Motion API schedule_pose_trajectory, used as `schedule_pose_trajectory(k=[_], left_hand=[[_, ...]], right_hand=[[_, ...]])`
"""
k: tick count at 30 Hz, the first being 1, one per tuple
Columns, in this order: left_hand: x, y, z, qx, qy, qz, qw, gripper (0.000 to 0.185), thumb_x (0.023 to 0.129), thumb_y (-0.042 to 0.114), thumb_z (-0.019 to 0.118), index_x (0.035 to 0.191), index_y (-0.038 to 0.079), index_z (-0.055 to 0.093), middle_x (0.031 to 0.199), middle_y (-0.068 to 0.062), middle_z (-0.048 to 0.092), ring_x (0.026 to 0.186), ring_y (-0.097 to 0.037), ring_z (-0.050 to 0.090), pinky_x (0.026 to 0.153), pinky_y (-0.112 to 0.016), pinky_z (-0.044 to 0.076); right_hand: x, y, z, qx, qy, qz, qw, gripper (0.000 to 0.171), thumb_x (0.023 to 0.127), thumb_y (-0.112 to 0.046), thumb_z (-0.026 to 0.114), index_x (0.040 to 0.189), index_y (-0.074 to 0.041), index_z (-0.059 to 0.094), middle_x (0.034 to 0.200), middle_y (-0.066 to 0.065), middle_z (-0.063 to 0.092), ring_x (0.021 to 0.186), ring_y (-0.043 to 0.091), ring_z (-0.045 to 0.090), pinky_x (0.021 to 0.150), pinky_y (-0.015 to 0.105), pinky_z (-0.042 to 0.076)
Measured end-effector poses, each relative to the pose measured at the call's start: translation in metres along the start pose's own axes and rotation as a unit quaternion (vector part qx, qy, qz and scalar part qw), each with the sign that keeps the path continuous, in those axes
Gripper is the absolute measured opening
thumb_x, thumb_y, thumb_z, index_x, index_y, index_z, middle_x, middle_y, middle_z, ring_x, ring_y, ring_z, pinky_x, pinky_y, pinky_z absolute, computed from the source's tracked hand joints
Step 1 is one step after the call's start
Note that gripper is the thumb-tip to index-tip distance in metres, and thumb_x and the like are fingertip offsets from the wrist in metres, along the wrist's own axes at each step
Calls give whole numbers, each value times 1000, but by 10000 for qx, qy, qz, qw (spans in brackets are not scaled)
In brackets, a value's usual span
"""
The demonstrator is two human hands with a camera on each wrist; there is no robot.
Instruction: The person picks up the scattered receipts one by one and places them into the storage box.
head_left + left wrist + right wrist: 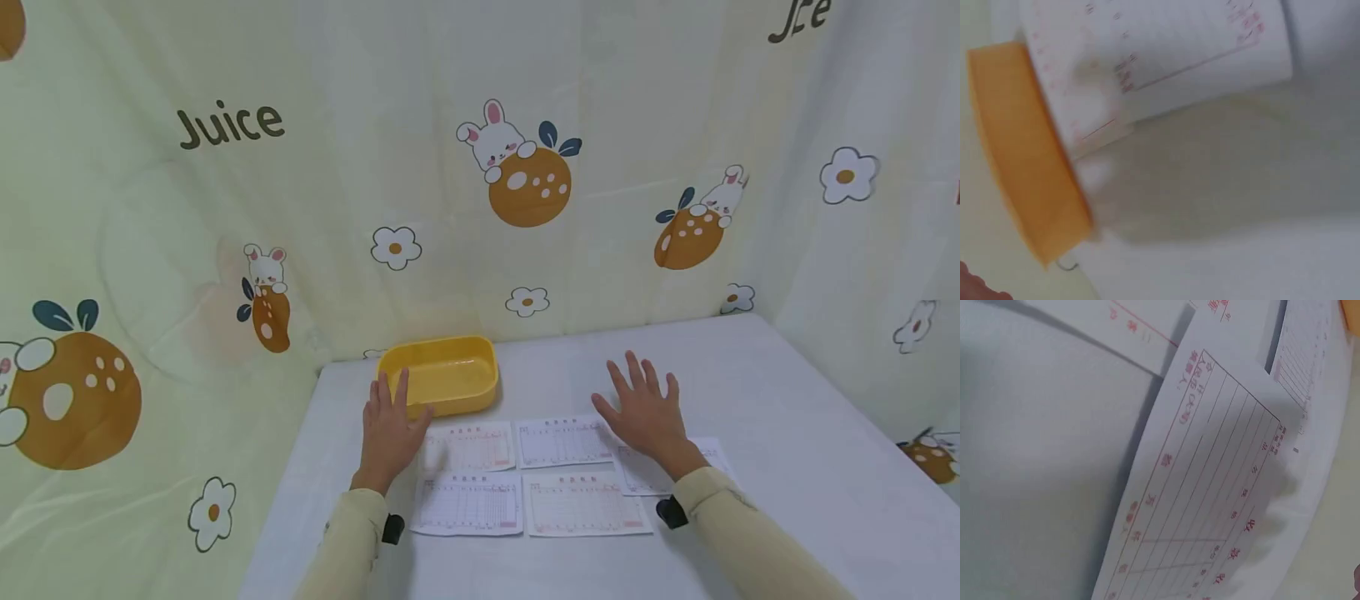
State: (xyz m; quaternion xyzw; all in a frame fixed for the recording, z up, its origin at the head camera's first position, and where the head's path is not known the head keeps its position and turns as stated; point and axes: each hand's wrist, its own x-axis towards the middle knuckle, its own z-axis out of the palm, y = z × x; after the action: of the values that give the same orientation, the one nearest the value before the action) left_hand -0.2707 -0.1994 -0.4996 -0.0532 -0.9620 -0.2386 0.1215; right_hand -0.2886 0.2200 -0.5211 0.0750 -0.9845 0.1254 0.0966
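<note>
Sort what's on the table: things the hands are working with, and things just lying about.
In hand: left hand, open beside the yellow tray; right hand, open over the paper forms.

Lying about: white table; printed curtain behind.

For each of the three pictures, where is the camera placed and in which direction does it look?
Head: worn on the head, looking forward and down at the table, yellow tray, paper forms; the left hand, right hand and both sleeves show.
Left wrist: close, blurred, facing the tray and a form; almost nothing of the person's body shows.
Right wrist: close over the forms; no hand clearly visible.
Shared: all views show the forms; head and left wrist share the tray.
</note>
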Motion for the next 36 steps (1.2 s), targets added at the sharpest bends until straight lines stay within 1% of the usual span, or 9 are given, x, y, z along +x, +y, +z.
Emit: schedule_pose_trajectory(k=[2, 9, 13, 15, 18, 23, 29, 32, 36], left_hand=[[2, -3, -11, -254, 2, -14, 9997, 84, 107, 44, 60, 172, 10, 20, 175, -29, 4, 161, -50, 4, 126, -68, 9], [13, -22, -46, -475, 112, -285, 9984, 89, 107, 43, 60, 173, 12, 9, 177, -25, 1, 162, -46, -1, 126, -67, 4], [17, -32, -56, -627, 218, -296, 9974, 90, 107, 42, 62, 173, 10, 9, 177, -25, 3, 162, -48, 0, 125, -70, 5], [18, -36, -59, -663, 174, -345, 9970, 91, 107, 42, 62, 173, 10, 8, 177, -25, 3, 161, -48, 0, 125, -70, 5], [21, -42, -60, -619, 53, -445, 9971, 93, 107, 43, 63, 173, 9, 7, 177, -25, 4, 162, -47, 0, 125, -69, 7], [33, -46, -61, -569, -50, -508, 9971, 96, 106, 45, 64, 173, 9, 5, 177, -25, 5, 162, -47, 1, 125, -69, 9], [45, -47, -50, -606, -270, -745, 9950, 96, 106, 46, 65, 173, 11, 6, 177, -23, 5, 162, -47, 2, 124, -70, 10], [46, -48, -44, -606, -435, -904, 9931, 97, 105, 47, 66, 173, 11, 8, 177, -24, 5, 161, -48, 2, 124, -71, 11], [46, -52, -39, -594, -512, -953, 9924, 95, 105, 46, 65, 172, 7, 11, 175, -28, 8, 160, -51, 5, 123, -72, 11]], right_hand=[[-2, 2, -2, 55, 44, 2, 10000, 79, 109, -52, 52, 166, -1, 33, 173, 31, 15, 157, 54, 14, 119, 78, 5], [-19, 14, -9, 407, 307, -49, 9987, 77, 109, -51, 51, 165, 1, 34, 172, 32, 18, 156, 54, 15, 118, 78, 4], [-35, 22, -11, 511, 457, -85, 9976, 77, 109, -50, 54, 163, 2, 37, 170, 33, 21, 154, 55, 17, 117, 79, 6], [-44, 26, -11, 499, 522, -101, 9973, 75, 108, -48, 56, 161, 2, 40, 169, 34, 24, 153, 56, 20, 117, 79, 8], [-54, 32, -10, 445, 594, -121, 9972, 74, 108, -48, 58, 160, 3, 42, 167, 35, 26, 151, 57, 23, 115, 80, 9], [-65, 40, -11, 379, 692, -84, 9968, 74, 109, -49, 56, 159, 3, 43, 166, 36, 28, 150, 57, 24, 115, 81, 9], [-85, 50, -16, 432, 747, -107, 9962, 74, 109, -49, 56, 161, 1, 40, 168, 34, 26, 153, 55, 22, 116, 80, 6], [-97, 55, -20, 400, 781, -191, 9960, 73, 109, -48, 57, 161, 0, 40, 169, 32, 27, 154, 53, 22, 117, 79, 6], [-111, 60, -26, 272, 876, -312, 9953, 73, 109, -46, 59, 163, -2, 38, 171, 29, 25, 158, 49, 18, 121, 75, 0]])
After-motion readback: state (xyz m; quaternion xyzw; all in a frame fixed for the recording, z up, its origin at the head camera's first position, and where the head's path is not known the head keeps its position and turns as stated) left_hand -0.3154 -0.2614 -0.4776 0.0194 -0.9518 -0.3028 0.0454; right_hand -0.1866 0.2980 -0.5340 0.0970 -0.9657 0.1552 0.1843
